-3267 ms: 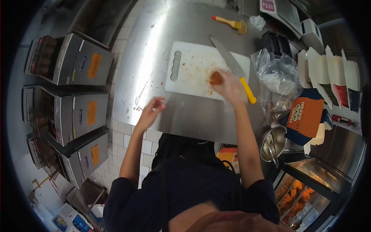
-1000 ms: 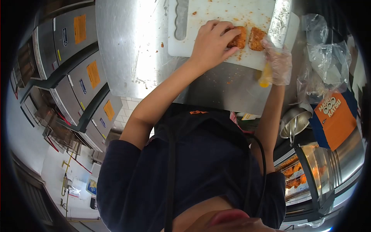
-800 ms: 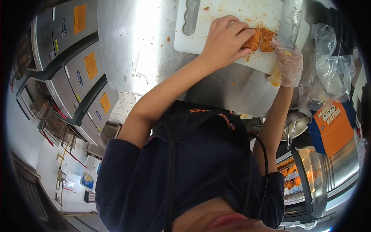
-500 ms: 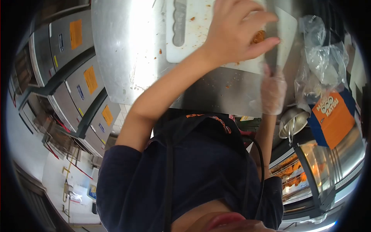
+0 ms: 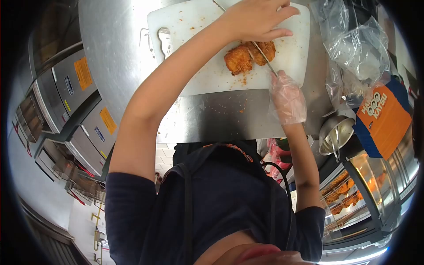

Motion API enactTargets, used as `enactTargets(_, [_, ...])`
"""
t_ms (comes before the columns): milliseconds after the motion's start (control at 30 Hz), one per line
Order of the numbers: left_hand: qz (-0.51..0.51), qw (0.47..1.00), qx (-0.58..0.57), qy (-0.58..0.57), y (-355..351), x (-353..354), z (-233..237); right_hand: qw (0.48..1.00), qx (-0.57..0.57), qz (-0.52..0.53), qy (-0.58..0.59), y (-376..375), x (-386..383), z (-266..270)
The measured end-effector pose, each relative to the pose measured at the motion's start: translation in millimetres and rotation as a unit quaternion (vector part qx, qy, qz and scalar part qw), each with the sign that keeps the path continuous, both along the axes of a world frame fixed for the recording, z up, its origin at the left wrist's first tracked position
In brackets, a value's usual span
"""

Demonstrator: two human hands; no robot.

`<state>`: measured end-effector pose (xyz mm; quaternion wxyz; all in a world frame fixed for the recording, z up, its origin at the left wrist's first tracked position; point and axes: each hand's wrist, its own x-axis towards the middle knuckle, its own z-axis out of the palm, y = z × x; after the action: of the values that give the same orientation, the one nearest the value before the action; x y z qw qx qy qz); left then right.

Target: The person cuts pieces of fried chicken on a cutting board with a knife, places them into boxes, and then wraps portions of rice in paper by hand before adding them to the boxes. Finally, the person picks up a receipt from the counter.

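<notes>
My right hand, in a clear plastic glove, is closed round the handle end of a long knife at the right of the white cutting board. The blade slants up and left across brown fried food, which shows as two chunks side by side, then passes beneath my left hand. My left hand is bare, with fingers apart, over the blade and just above the food. Whether its palm touches the blade is hidden. Crumbs lie around the food.
The board rests on a steel counter. To the right are clear plastic bags, a metal strainer, an orange and blue box and a lit food display. Steel drawers stand at the left.
The view has shifted, showing more of the board. My right hand and knife have come further over the board, the blade now seen edge-on. More of the fried food is uncovered.
</notes>
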<state>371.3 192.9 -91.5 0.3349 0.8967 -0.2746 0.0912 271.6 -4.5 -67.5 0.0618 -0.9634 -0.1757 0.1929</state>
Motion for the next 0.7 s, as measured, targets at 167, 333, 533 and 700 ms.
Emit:
enactTargets(167, [0.028,1.0,-0.009,-0.009,3,-4,15,0.992,-0.122,0.022,0.007,5,-11,15])
enactTargets(333, [0.005,0.988,-0.078,-0.131,-4,8,37,0.999,0.002,-0.045,0.004,-2,8,57])
enactTargets(533, [0.068,0.997,-0.035,0.007,-20,17,-5,0.995,-0.077,-0.02,0.052,-10,21,9])
enactTargets(700, [0.066,0.995,-0.05,-0.059,-4,6,43,0.998,-0.07,-0.009,0.002,2,9,45])
